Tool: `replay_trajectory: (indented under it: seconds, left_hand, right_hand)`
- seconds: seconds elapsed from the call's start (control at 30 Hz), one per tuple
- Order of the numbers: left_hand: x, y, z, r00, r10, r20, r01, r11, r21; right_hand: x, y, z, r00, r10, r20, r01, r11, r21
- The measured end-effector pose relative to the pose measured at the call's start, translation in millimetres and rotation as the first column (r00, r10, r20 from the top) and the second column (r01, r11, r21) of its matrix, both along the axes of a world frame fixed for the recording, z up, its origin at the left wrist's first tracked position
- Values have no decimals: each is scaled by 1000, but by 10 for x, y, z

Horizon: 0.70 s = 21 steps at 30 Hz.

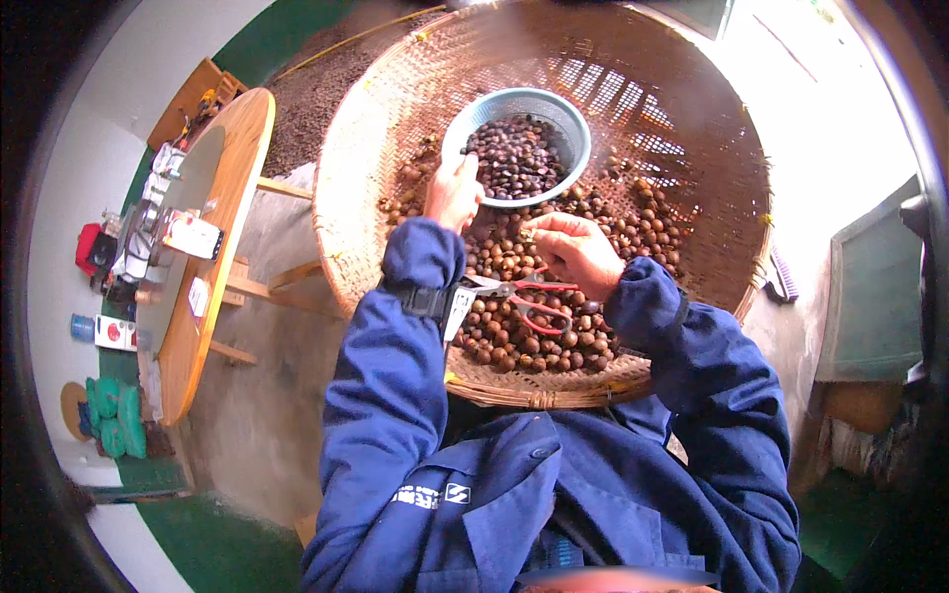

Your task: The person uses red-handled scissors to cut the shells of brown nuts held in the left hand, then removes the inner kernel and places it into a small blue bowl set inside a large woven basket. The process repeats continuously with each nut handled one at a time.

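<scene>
A wide woven bamboo basket (346,188) holds a spread of round brown nuts (647,222). Inside it rests a light-blue plastic colander (578,124), part filled with darker brown nuts (516,156). My left hand (455,195) is closed on the colander's near-left rim. Over the loose nuts, just below the colander, my right hand (578,255) pinches thumb and finger together; a small pale bit shows at the tips, too small to name. Scissors with red handles (542,314) lie across the nuts between my wrists, their blades toward my left cuff.
To the left stands a wooden table (255,148) with a phone (193,235) and other items on it. A green bundle (117,415) sits beyond its near end. Dark material (306,109) covers the floor behind. A brush (781,275) is right of the basket.
</scene>
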State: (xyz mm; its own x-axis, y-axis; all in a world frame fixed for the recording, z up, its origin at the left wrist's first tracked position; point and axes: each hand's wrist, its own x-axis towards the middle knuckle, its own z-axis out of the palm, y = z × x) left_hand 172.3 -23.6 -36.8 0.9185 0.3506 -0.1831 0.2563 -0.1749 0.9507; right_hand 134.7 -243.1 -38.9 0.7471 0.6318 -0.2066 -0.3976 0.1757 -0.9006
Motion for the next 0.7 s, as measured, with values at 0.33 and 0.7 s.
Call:
replay_trajectory:
  seconds: [0.33,0.7]
  left_hand:
    - [-798,-377,89,889,-435,-143,315,808,-498]
    - [-794,-373,-215,886,-441,145,462,806,-371]
  right_hand:
    - [-25,62,-229,817,-104,568,158,986,-47]
    - [28,17,-208,893,54,448,46,977,-210]
